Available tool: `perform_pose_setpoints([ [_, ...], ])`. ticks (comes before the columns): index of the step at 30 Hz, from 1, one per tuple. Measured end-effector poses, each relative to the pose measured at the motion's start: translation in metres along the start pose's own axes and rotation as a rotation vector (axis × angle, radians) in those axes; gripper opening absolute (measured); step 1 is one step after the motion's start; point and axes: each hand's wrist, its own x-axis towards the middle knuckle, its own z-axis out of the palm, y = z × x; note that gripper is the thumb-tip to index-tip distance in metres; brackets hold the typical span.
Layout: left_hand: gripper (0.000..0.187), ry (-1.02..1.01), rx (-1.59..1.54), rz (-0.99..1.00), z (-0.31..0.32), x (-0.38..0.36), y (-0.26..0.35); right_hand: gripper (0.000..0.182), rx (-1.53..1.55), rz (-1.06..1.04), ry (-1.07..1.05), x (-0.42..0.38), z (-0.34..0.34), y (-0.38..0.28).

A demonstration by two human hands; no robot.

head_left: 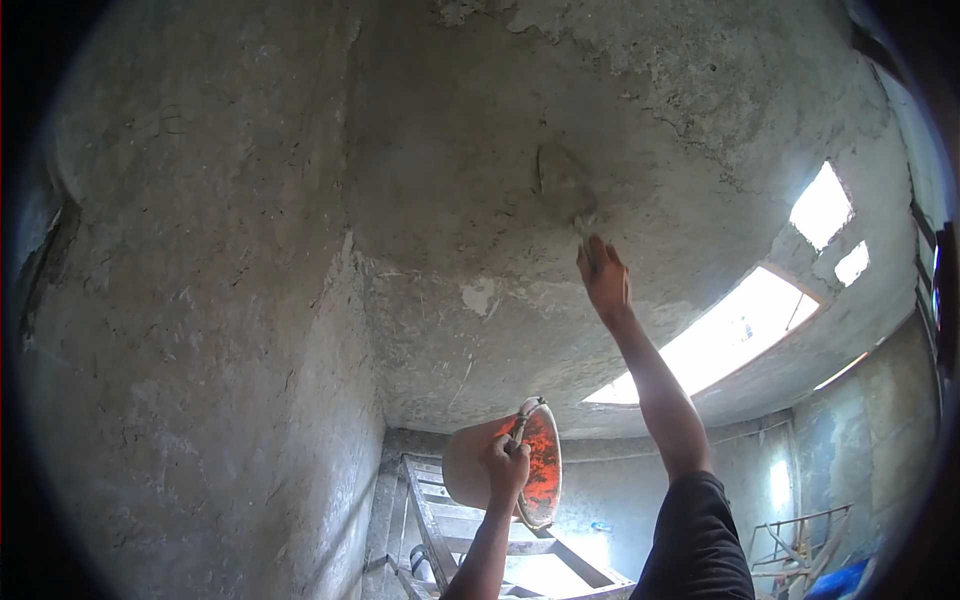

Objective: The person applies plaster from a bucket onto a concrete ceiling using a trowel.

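My right hand point(605, 280) is raised to the rough grey plaster wall point(450, 150), its fingers closed round the handle of a trowel point(568, 185). The trowel's blade lies against the plaster and blends with its colour. Lower down, my left hand point(508, 465) grips the rim or handle of a bucket point(470, 462), which is tilted on its side with its mouth to the right. The bucket's inside is orange, smeared with dark residue.
Behind the bucket stands a ladder-like frame point(425, 510). Bright openings point(735, 335) cut through the wall at the right. Another wall point(200, 300) rises on the left. At the lower right are a metal frame point(800, 540) and a blue object point(840, 580).
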Motion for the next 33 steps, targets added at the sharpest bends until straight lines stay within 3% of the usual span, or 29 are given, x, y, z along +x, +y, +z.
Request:
perform_pose_setpoints([
  [4,0.022,-0.028,-0.022,-0.016,0.000,-0.004,0.008,0.032,0.012,0.066,-0.080,-0.043,-0.007,-0.006],
  [6,0.023,-0.021,-0.047,-0.004,-0.002,-0.003,0.012,0.032,0.063,-0.004,0.017,-0.044,-0.007,-0.013],
  [12,0.023,-0.013,0.005,-0.016,-0.003,0.001,0.004,0.031,0.047,-0.083,0.174,0.026,-0.002,-0.038],
  [18,0.023,0.019,-0.042,-0.012,-0.008,0.002,0.009,0.031,-0.046,0.052,-0.007,-0.009,0.022,-0.020],
  [22,0.022,0.028,-0.041,0.022,-0.003,0.001,0.006,0.033,0.093,0.024,0.043,-0.049,0.017,-0.025],
  [25,0.022,0.029,-0.041,0.039,-0.005,0.000,0.013,0.032,0.136,0.009,0.135,-0.024,0.008,-0.038],
  [29,0.022,0.024,-0.036,0.014,-0.001,0.003,0.002,0.027,0.091,0.033,0.098,0.022,-0.004,-0.055],
  [33,0.023,0.025,-0.045,-0.005,-0.007,0.004,0.009,0.023,0.010,0.143,0.052,0.008,0.016,-0.041],
])
